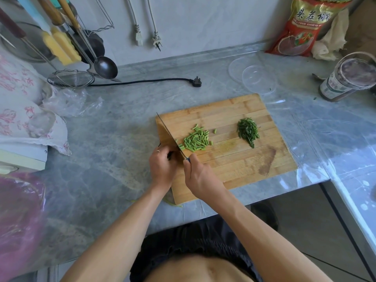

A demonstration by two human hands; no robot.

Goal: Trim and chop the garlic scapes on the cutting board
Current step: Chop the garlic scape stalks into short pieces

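Garlic scapes (195,139), already cut into short pale-green cylinders, lie in a loose heap on the left half of the cutting board (234,159), near its left edge; most pieces have their long axes running from the board's near-left toward its far-right, with a few strays lying apart toward the far side and to the right. Further right, near the board's centre, sits a separate pile of darker green trimmings (248,132), thin slivers pointing roughly toward the near edge and tapering to a point there. The knife (171,137) stands edge-down along the board's left edge, its blade running from the far-left corner back toward the person, just beside the pale heap. The right hand (200,176) is wrapped around the handle, fingers curled tight, only a bit of blue handle showing above the thumb. The left hand (162,165) is curled at the board's left edge, touching the blade's near end; it seems to pinch something dark and thin, though the view is too poor to say what. The board lies on a grey marble counter (112,139). At the counter's far-right corner leans a red bag (305,27) printed with yellow Chinese characters, partly legible as "头茬枸杞", and a line of small Latin letters too blurred to read. A labelled jar (345,78) stands near the right edge, its label unreadable.
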